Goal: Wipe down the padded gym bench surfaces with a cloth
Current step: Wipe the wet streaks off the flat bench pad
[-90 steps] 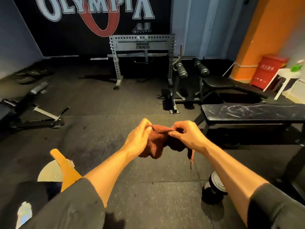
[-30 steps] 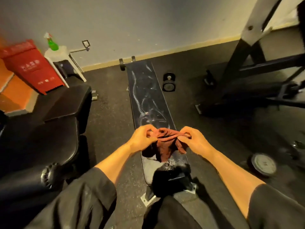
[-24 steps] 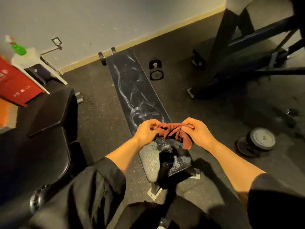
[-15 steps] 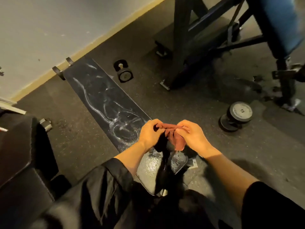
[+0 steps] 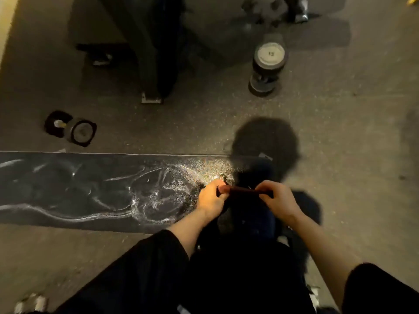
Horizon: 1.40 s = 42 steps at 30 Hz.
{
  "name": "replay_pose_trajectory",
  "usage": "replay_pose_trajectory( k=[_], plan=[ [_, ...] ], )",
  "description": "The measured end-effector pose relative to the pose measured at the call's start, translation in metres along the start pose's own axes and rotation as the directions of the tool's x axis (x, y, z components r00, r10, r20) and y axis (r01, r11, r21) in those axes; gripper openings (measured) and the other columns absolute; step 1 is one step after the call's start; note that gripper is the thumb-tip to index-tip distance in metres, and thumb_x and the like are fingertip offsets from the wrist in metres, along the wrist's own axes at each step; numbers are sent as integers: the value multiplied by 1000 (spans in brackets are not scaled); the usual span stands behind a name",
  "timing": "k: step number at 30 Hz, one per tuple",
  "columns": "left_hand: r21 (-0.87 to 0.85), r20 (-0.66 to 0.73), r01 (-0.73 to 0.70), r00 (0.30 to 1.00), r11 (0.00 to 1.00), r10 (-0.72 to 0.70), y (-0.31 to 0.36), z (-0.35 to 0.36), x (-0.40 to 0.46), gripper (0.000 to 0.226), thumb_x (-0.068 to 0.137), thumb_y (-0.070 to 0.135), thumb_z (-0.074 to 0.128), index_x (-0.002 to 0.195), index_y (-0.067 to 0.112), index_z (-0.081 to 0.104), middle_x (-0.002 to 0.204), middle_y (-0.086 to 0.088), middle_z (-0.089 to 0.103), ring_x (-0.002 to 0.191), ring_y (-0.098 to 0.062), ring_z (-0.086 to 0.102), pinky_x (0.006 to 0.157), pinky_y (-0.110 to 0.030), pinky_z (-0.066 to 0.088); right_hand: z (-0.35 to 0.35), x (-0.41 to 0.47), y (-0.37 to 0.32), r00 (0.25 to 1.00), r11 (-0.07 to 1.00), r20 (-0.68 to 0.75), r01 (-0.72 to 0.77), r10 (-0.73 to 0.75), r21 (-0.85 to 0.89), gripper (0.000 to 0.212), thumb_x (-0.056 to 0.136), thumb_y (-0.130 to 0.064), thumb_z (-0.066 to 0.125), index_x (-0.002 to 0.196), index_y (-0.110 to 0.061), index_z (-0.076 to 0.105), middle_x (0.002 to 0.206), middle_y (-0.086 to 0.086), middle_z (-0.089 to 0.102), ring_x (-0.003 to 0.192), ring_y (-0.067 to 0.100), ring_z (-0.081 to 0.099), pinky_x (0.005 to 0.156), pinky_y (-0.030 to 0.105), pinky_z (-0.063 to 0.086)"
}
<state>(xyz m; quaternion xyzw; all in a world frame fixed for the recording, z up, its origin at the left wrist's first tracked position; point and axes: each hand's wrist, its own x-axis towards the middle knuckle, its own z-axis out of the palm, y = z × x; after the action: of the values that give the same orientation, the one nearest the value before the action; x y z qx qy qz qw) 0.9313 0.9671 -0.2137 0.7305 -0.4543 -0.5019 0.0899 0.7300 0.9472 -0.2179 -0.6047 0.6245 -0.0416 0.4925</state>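
Nearest: dark sleeves and two bare forearms reaching forward over the near end of the bench.

Left hand (image 5: 210,198) curled, fingers and thumb pinching one end of the cloth (image 5: 241,189). Right hand (image 5: 277,199) curled likewise, pinching the other end. Cloth drawn into a narrow reddish-brown band between the two hands, raised just above the pad, apparently not yet touching it.

Judged soft, light and limp: no stiffness of its own, apt to bunch or slip under a loose pinch. Best gathered into a flat wad under one palm, fingers spread over the top, rather than held by the ends.

Beneath and to the left: padded bench (image 5: 90,189), long, flat and dark, marked with white swirls and streaks, densest just left of the hands. Surface likely smooth vinyl over firm padding, fit to take steady pressure. Wiping seemingly not yet begun.

Beyond, on the speckled floor: small dumbbell (image 5: 76,130), larger dumbbell (image 5: 267,64), dark machine frame (image 5: 149,64).
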Motion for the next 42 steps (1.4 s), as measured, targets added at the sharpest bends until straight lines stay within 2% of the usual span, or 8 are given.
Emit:
replay_pose_trajectory(
  k=[5,10,15,19,23,25,35,42],
  plan=[
    [-34,47,17,999,999,-15,-27,20,10,17,89,6,61,104,13,55,93,-3,60,89,-25,58,82,-31,44,43,-4,33,985,991,-109,-129,133,40,22,86,-4,62,95,-22,69,85,-6,64,86,13,61,65,9,37],
    [104,-54,-9,998,995,15,-19,23,32,45,92,12,57,136,12,44,133,-8,50,124,-24,46,103,-28,31,53,17,32,946,987,-309,-134,99,-94,51,87,-11,63,135,-10,48,133,10,49,126,28,43,107,39,36],
    [300,-27,-132,989,945,146,-34,16,19,54,89,11,62,139,12,44,142,-6,41,133,-23,36,109,-22,20,73,-3,33,958,957,-288,-86,3,-276,53,89,-20,62,138,-10,46,145,18,38,136,33,33,115,47,26],
    [515,135,-331,942,790,307,-48,13,28,67,85,18,67,145,19,37,151,-3,31,139,-20,25,112,-21,12,103,6,36,988,880,-143,-18,-57,-475,65,85,-49,58,144,-33,35,155,14,24,144,34,20,111,63,8],
    [659,311,-504,858,558,408,-67,2,57,83,83,29,70,149,17,23,156,-5,19,144,-21,15,119,-30,11,143,35,37,989,804,-143,-70,-19,-590,69,78,-77,11,141,-56,-10,153,-1,-31,140,32,-29,97,71,-19],
    [697,383,-560,819,448,428,-74,-3,67,90,81,32,72,151,15,17,158,-5,11,146,-22,9,119,-35,10,160,42,39,981,831,-178,-158,73,-534,66,84,-75,16,138,-58,-18,147,-5,-40,136,30,-38,100,72,-17],
    [662,587,-722,666,201,461,-87,26,74,119,74,48,75,151,8,-5,159,-7,-12,147,-19,-10,120,-37,-3,230,-17,65,790,852,-550,-464,273,-242,62,93,-51,23,148,-23,30,156,13,22,145,35,17,113,55,19],
    [690,574,-707,667,158,475,-85,44,79,122,72,50,76,150,5,-7,159,-9,-13,146,-21,-12,117,-38,-6,215,-10,69,805,833,-510,-485,305,-267,72,94,-62,22,152,-28,-6,158,13,-17,143,35,-20,114,55,-7]
  ],
)
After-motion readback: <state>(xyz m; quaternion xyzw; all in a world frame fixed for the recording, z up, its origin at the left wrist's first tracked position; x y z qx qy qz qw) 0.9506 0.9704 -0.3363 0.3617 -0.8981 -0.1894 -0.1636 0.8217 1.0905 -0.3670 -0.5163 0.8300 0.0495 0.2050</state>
